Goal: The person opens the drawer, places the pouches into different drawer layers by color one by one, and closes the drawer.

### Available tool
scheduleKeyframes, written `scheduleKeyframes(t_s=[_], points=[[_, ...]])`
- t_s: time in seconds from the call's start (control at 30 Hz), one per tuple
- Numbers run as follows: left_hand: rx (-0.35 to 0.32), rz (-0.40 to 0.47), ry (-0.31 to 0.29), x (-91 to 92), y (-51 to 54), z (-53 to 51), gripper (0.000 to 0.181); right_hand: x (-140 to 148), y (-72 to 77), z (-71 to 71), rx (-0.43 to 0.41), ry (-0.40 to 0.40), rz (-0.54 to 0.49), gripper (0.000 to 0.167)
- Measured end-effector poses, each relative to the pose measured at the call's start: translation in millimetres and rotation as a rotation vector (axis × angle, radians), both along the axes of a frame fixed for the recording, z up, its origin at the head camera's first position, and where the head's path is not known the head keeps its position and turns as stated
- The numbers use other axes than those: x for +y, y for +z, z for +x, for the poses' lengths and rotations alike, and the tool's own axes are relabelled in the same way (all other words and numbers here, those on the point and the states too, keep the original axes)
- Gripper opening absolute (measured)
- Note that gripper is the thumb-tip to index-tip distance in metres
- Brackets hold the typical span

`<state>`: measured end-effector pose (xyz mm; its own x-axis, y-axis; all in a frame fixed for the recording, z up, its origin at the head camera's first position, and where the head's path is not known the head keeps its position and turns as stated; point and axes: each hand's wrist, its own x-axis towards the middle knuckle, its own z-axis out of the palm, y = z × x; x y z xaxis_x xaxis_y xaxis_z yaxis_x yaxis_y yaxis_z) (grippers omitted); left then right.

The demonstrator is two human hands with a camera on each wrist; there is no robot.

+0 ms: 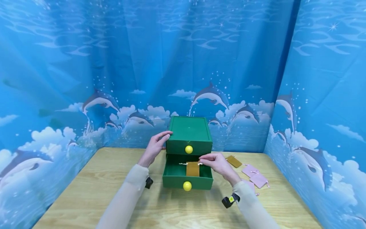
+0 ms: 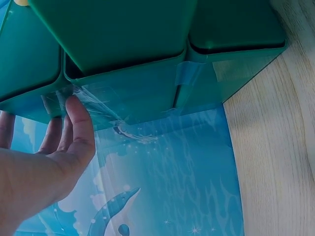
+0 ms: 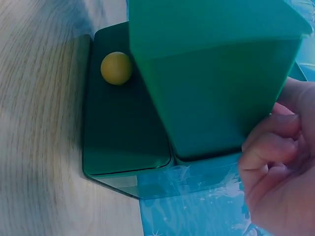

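A green drawer cabinet (image 1: 189,128) stands on the table, its middle drawer (image 1: 174,182) pulled out by a yellow knob-fronted face. Against the cabinet's left side, near the top, my left hand (image 1: 154,147) rests with fingers extended; the left wrist view shows its fingertips (image 2: 78,110) at the side wall. Over the open drawer's right side, my right hand (image 1: 218,163) pinches the white drawstring of a brown drawstring pouch (image 1: 193,169). Whether the pouch touches the drawer floor, I cannot tell. In the right wrist view the curled fingers (image 3: 268,147) show beside the drawer; the pouch is hidden there.
Right of the cabinet lie another brown pouch (image 1: 234,161) and several pink pouches (image 1: 259,180), one partly behind my right forearm. The top drawer (image 1: 175,148) and the bottom drawer (image 3: 123,123) are closed. Blue dolphin-print curtains (image 1: 143,79) border the wooden table (image 1: 114,171).
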<state>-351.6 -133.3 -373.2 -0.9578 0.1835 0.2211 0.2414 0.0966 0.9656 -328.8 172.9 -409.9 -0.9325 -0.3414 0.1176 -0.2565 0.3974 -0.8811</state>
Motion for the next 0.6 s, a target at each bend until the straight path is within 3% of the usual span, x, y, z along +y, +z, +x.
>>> scheduleKeyframes(t_s=[0.37, 0.6], points=[[-0.003, -0.01, 0.002, -0.7, 0.9, 1.1, 0.038, 8.6, -0.1, -0.6, -0.081, -0.001, -0.173, 0.036], [-0.003, -0.003, 0.002, -0.5, 1.4, 1.9, 0.039, 21.1, -0.5, -2.0, -0.074, -0.044, -0.266, 0.034]])
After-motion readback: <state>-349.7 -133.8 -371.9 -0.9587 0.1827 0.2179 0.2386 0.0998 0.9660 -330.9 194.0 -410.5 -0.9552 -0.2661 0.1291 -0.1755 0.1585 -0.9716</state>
